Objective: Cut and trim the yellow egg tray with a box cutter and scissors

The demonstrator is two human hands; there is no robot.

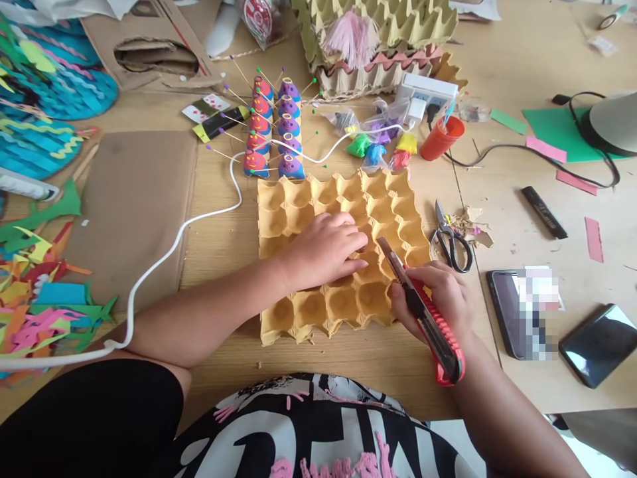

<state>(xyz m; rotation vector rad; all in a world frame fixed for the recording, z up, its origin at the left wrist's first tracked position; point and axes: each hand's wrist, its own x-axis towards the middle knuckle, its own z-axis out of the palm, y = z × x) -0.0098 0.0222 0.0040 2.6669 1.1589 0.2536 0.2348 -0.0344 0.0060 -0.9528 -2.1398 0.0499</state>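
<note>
A yellow cardboard egg tray (344,302) lies on the wooden table in front of me. My left hand (326,249) rests across its middle, fingers bent and closed on the tray's ridges; the cups under the palm are hidden. In my right hand (442,295) is a red and black utility knife (423,309), gripped around its handle. Its blade is out and points up and left, over the tray's right part. Whether the blade touches the cardboard I cannot tell. Black-handled scissors (452,242) lie just right of the tray, beside small cardboard scraps (475,226).
Behind the tray stand two rows of painted egg-cup figures (259,126) with pins sticking out. A white cable (184,226) crosses the table to a power strip (428,86). A red cup (442,138), colourful clay bags (375,154), stacked egg trays (378,40) and phones (600,345) surround the workspace.
</note>
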